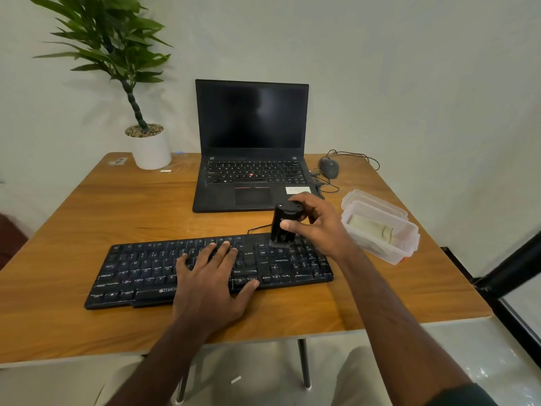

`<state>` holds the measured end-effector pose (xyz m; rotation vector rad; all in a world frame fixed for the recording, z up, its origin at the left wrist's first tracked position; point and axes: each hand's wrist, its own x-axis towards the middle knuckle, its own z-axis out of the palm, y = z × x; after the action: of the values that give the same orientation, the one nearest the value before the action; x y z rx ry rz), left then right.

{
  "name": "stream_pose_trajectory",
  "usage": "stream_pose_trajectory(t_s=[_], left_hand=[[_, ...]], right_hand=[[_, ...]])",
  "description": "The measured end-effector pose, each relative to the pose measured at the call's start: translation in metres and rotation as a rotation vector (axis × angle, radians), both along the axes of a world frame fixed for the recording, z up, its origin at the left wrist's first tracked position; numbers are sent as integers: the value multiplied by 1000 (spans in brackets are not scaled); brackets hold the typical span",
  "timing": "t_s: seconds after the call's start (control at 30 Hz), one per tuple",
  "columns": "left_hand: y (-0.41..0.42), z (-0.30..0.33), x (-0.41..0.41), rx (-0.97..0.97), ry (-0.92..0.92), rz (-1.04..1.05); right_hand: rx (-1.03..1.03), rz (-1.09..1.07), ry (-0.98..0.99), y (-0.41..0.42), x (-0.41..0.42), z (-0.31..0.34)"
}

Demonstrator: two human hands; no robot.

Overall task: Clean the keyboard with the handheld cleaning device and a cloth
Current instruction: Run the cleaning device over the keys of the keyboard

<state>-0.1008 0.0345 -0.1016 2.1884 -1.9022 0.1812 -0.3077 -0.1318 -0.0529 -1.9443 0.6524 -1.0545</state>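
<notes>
A black full-size keyboard [140, 271] lies across the front of the wooden table [117, 206]. My left hand [210, 276] rests flat on its middle keys, fingers spread, holding nothing. My right hand [316, 224] grips a black cylindrical handheld cleaning device [284, 224] upright, its brush end touching the keys at the keyboard's upper right, near the navigation block. A folded pale cloth [371, 230] lies inside a clear plastic container [380, 247] to the right of the keyboard.
An open black laptop [251, 148] with a dark screen stands behind the keyboard. A wired mouse [329, 167] sits at the back right. A potted plant [150, 148] stands at the back left. A black post [509, 268] is off the table's right edge.
</notes>
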Motion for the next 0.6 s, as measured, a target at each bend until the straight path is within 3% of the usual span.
stream_pose_trajectory(t_s=[0.37, 0.6], left_hand=[[-1, -1, 0, -7, -4, 0], [-1, -3, 0, -10, -14, 5]], right_hand=[[-60, -58, 153, -18, -70, 10], [-25, -3, 126, -8, -45, 5]])
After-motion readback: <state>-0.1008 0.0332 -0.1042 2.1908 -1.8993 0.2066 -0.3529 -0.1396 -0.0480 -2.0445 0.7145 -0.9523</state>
